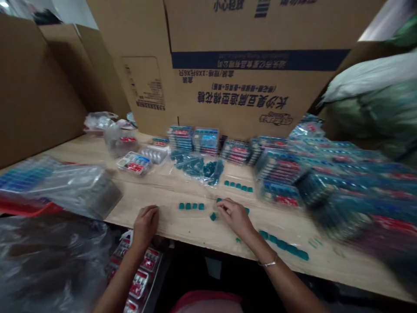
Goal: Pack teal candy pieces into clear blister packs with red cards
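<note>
- row of four teal cubes (191, 206): on pale, flat tabletop (185, 225), between the hands.
- right hand (235, 216): reaching forward, fingertips bunched just beside loose teal cube (213, 216); grip cannot be told.
- left hand (146, 222): curled, fingertips together left of row; hold cannot be told.
- behind: printed cardboard box (241, 30), dark blue band.
- right: stacked clear plastic packs (280, 167), partly blurred.

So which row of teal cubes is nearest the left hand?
The row of four, just right of the left hand. The row of five sits farther back; the slanting row lies well to the right.
</note>
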The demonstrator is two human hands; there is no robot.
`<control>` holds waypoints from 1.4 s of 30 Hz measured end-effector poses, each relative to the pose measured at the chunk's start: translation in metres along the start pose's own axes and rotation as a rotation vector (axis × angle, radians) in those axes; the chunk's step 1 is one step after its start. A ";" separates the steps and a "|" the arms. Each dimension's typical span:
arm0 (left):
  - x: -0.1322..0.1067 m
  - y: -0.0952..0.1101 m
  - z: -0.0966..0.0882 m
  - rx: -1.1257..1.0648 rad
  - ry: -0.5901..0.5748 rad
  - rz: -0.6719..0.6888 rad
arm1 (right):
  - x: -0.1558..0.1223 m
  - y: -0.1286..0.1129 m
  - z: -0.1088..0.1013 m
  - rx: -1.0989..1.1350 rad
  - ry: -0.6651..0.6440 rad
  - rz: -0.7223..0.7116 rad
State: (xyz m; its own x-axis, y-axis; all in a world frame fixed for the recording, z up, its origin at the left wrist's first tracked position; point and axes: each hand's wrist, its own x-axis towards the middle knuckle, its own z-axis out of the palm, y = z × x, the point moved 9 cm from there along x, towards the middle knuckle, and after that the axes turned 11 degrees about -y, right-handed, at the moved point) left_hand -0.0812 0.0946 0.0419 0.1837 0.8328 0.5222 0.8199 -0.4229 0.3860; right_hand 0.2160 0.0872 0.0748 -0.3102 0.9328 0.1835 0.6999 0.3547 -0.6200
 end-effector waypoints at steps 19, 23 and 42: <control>0.001 0.134 0.101 -0.963 -0.432 -0.207 | -0.024 -0.012 0.046 0.357 -0.173 0.047; 0.003 0.132 0.094 -0.803 -0.404 -0.086 | -0.020 -0.011 0.053 0.446 -0.179 0.080; -0.035 0.029 -0.027 0.045 0.045 -0.219 | 0.087 -0.110 0.118 -0.011 -0.304 -0.289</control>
State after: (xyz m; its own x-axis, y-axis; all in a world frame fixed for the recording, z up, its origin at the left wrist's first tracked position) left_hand -0.0788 0.0434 0.0555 -0.0255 0.8857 0.4635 0.8613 -0.2159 0.4599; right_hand 0.0358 0.1220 0.0688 -0.6693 0.7342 0.1137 0.5630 0.6011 -0.5673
